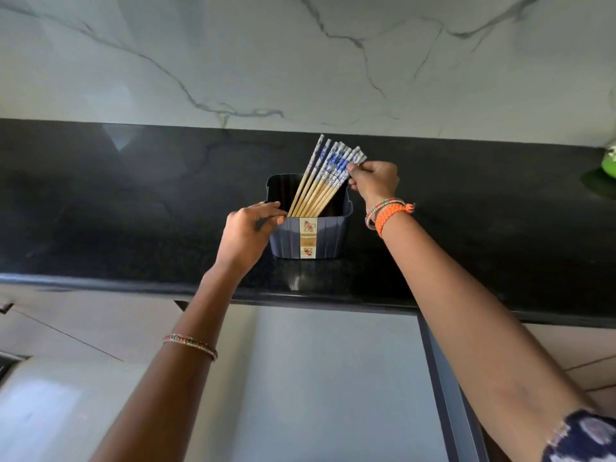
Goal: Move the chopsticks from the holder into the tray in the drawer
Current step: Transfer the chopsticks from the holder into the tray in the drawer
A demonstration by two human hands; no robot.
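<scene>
Chopsticks' (328, 175) lower ends hidden inside holder (311, 235)

The lower ends of the chopsticks (325, 176) were concealed inside the holder (311, 235), behind its front wall; the holder's floor could not be seen. The left hand (248, 231) covered the holder's left wall and corner. Fingertips of the right hand (375, 181), to the right of the holder, were partly hidden behind the chopstick tops, so the grip could not be confirmed. A green object (610, 166), far right of the holder, was cut off by the frame edge and unidentifiable. The label (308, 239) print was too small to read.
</scene>
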